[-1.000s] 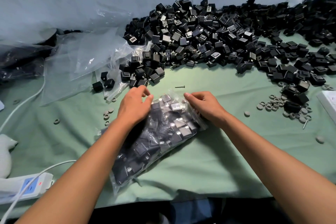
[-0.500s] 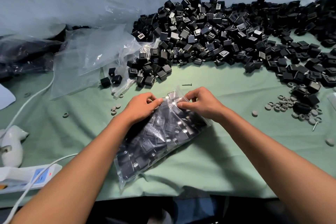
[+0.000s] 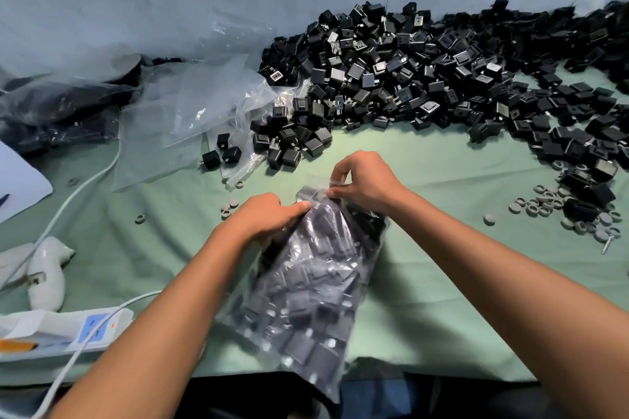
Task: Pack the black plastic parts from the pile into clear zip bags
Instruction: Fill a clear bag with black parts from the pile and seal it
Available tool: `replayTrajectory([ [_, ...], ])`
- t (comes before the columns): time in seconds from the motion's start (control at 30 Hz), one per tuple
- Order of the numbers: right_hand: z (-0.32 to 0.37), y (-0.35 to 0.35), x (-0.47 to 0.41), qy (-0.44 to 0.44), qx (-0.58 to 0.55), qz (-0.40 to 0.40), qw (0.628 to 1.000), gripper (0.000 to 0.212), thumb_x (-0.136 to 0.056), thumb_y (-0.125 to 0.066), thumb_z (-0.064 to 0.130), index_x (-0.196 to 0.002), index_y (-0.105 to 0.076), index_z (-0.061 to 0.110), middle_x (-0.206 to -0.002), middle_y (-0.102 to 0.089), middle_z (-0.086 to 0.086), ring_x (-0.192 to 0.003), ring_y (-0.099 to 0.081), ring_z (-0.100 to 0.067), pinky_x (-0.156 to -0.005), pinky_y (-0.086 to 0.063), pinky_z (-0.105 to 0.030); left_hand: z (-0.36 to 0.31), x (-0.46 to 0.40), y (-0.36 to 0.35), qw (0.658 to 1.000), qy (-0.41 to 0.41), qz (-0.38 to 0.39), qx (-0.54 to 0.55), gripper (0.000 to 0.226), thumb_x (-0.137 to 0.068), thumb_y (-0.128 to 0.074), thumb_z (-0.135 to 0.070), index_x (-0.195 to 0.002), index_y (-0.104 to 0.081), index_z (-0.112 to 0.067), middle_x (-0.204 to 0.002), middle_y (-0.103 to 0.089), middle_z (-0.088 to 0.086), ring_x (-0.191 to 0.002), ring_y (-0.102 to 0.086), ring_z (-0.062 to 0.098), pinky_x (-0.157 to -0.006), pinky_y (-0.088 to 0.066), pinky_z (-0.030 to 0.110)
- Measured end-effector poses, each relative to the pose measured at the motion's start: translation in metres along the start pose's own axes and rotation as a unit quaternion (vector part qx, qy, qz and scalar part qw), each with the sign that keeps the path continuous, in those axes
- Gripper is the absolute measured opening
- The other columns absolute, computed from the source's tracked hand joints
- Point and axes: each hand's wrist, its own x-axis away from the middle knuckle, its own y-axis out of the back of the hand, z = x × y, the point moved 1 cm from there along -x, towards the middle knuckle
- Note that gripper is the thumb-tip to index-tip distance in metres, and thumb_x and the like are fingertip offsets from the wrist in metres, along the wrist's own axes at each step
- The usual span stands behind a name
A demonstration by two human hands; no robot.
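A clear zip bag (image 3: 306, 299) packed full of black plastic parts lies on the green cloth in front of me, its bottom end hanging over the table's near edge. My left hand (image 3: 265, 218) grips the bag's upper left corner. My right hand (image 3: 364, 180) pinches the bag's top strip between thumb and fingers and lifts it. The big pile of black plastic parts (image 3: 425, 78) spreads along the back wall and down the right side.
Empty clear bags (image 3: 190, 116) lie at the back left, with a few loose parts beside them. Grey rings and caps (image 3: 551, 207) are scattered at right. A white power strip (image 3: 64, 330) and cable sit at near left. Dark filled bags (image 3: 58, 109) rest far left.
The filled bag has swung round and slid toward me, its lower end now over the table edge. My right hand rose with the top strip; my left hand shifted to the bag's corner.
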Motion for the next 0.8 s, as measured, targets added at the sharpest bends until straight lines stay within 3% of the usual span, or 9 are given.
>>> replayTrajectory([
  [0.07, 0.006, -0.002, -0.007, 0.019, 0.002, 0.015, 1.000, 0.019, -0.080, -0.087, 0.036, -0.087, -0.080, 0.020, -0.092, -0.075, 0.003, -0.086, -0.065, -0.018, -0.074, -0.051, -0.033, 0.003, 0.004, 0.001, 0.991, 0.042, 0.069, 0.109, 0.071, -0.089, -0.053, -0.074, -0.073, -0.064, -0.005, -0.067, -0.068, 0.010, -0.051, -0.068, 0.023, -0.048, -0.054, 0.030],
  [0.13, 0.006, -0.004, -0.011, 0.028, -0.007, 0.021, 0.999, 0.020, -0.083, -0.084, 0.037, -0.089, -0.080, 0.018, -0.093, -0.075, 0.004, -0.087, -0.065, -0.015, -0.076, -0.051, -0.033, 0.009, 0.006, 0.000, 0.980, 0.077, 0.096, 0.158, 0.075, -0.090, -0.052, -0.074, -0.078, -0.065, -0.001, -0.068, -0.070, 0.016, -0.055, -0.070, 0.029, -0.055, -0.060, 0.036],
  [0.17, 0.003, -0.003, -0.012, 0.022, -0.020, 0.016, 0.999, 0.021, -0.084, -0.082, 0.039, -0.088, -0.080, 0.018, -0.093, -0.075, 0.005, -0.086, -0.064, -0.013, -0.075, -0.050, -0.032, 0.012, 0.003, -0.001, 0.983, 0.077, 0.065, 0.153, 0.077, -0.092, -0.048, -0.075, -0.082, -0.066, 0.000, -0.071, -0.072, 0.015, -0.058, -0.071, 0.030, -0.060, -0.062, 0.041],
  [0.23, -0.008, -0.001, -0.012, -0.007, -0.054, -0.008, 0.998, 0.025, -0.087, -0.078, 0.044, -0.085, -0.079, 0.019, -0.087, -0.073, 0.008, -0.079, -0.063, -0.006, -0.068, -0.047, -0.028, 0.019, -0.005, -0.003, 0.984, 0.054, -0.085, 0.145, 0.064, -0.094, -0.049, -0.070, -0.086, -0.066, -0.009, -0.076, -0.074, 0.004, -0.063, -0.072, 0.026, -0.072, -0.063, 0.047],
  [0.3, -0.026, 0.004, -0.009, -0.049, -0.088, -0.046, 0.994, 0.031, -0.091, -0.072, 0.048, -0.084, -0.078, 0.019, -0.081, -0.072, 0.009, -0.073, -0.063, -0.005, -0.063, -0.045, -0.027, 0.020, -0.015, -0.005, 0.960, -0.012, -0.215, 0.177, 0.037, -0.094, -0.059, -0.059, -0.096, -0.064, -0.022, -0.092, -0.071, -0.005, -0.082, -0.071, 0.019, -0.081, -0.059, 0.039],
  [0.4, -0.053, 0.007, 0.001, -0.117, -0.128, -0.061, 0.983, 0.044, -0.097, -0.061, 0.055, -0.091, -0.079, 0.016, -0.081, -0.073, 0.004, -0.075, -0.067, -0.013, -0.067, -0.051, -0.030, 0.009, -0.031, -0.008, 0.947, -0.114, -0.162, 0.253, 0.027, -0.096, -0.066, -0.044, -0.116, -0.068, -0.027, -0.114, -0.068, -0.008, -0.108, -0.063, 0.014, -0.090, -0.050, 0.031],
  [0.47, -0.065, 0.006, 0.010, -0.133, -0.132, -0.041, 0.981, 0.045, -0.097, -0.061, 0.056, -0.087, -0.078, 0.016, -0.070, -0.066, 0.006, -0.065, -0.057, -0.011, -0.059, -0.042, -0.028, -0.001, -0.040, -0.007, 0.954, -0.148, -0.107, 0.236, 0.025, -0.094, -0.069, -0.041, -0.114, -0.073, -0.025, -0.115, -0.070, -0.009, -0.110, -0.063, 0.013, -0.095, -0.048, 0.034],
  [0.57, -0.073, 0.004, 0.014, -0.145, -0.170, -0.009, 0.975, 0.037, -0.093, -0.071, 0.048, -0.081, -0.075, 0.013, -0.065, -0.061, 0.006, -0.061, -0.050, -0.009, -0.058, -0.038, -0.027, -0.010, -0.047, -0.002, 0.961, -0.174, -0.064, 0.204, 0.018, -0.092, -0.075, -0.033, -0.102, -0.077, -0.019, -0.101, -0.075, -0.007, -0.101, -0.068, 0.012, -0.096, -0.050, 0.034],
  [0.8, -0.079, 0.003, 0.007, -0.148, -0.179, -0.017, 0.973, 0.024, -0.099, -0.068, 0.026, -0.082, -0.064, 0.011, -0.072, -0.063, -0.002, -0.068, -0.053, -0.016, -0.067, -0.043, -0.031, -0.013, -0.049, 0.000, 0.973, -0.179, -0.059, 0.136, 0.021, -0.097, -0.069, -0.026, -0.079, -0.071, -0.016, -0.066, -0.064, -0.009, -0.057, -0.056, 0.006, -0.067, -0.046, 0.029],
])
